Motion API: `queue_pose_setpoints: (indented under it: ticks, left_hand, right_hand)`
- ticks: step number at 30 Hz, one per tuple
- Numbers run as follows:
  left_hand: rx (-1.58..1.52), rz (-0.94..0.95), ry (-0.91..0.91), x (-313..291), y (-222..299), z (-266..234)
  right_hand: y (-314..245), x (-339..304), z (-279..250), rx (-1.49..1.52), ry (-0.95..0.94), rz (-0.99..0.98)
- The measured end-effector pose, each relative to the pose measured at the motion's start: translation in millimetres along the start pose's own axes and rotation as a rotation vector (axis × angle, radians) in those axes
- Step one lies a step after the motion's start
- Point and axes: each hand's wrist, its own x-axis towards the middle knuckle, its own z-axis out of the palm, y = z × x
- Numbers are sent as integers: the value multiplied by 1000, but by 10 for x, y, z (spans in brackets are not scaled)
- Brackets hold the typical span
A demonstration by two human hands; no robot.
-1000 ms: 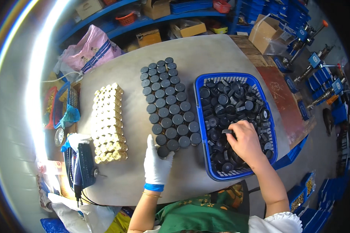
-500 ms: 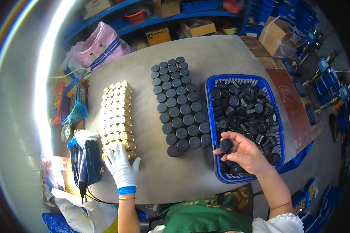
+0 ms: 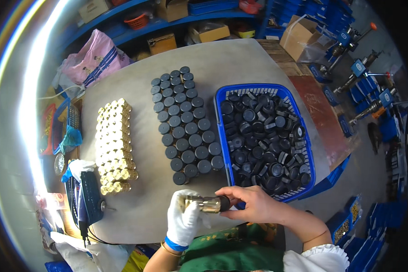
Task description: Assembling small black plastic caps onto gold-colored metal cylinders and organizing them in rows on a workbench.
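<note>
In front of my body, my left hand [image 3: 181, 217], in a white glove, is closed around a shiny brass cylinder [image 3: 207, 204] lying sideways. My bare right hand [image 3: 256, 205] pinches a round black cap [image 3: 224, 203] against the cylinder's right end. How far the cap sits over that end is unclear. Several rows of brass cylinders [image 3: 114, 145] stand at the left of the table. A block of black-capped pieces [image 3: 182, 132] stands in the middle. Right of it, loose black caps [image 3: 263, 140] fill a blue basket [image 3: 220, 131].
A dark box-shaped device [image 3: 93, 197] with a pen-shaped tool [image 3: 81, 206] and cables is at the table's left edge. Small baskets [image 3: 72, 118] and a pink sack [image 3: 93, 59] lie beyond. Blue-headed hand presses [image 3: 359, 68] and a cardboard box [image 3: 301, 38] are at the right.
My left hand has left the brass rows with a cylinder and moved right. My right hand has brought a cap from above the basket to the cylinder's end. The view has shifted right.
</note>
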Motion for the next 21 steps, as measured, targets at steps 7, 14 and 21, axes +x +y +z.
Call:
queue_pose_setpoints:
  ticks: [7, 14, 21]
  left_hand:
    - [-194, -283, -247, 21, 176, 178]
    - [-107, -328, -214, 40, 178, 221]
    - [81, 24, -342, -29, 118, 267]
  right_hand:
    - [152, -166, -104, 158, 117, -91]
    - [101, -136, -106, -324, 234, -487]
    - [204, -243, -243, 206, -175, 180]
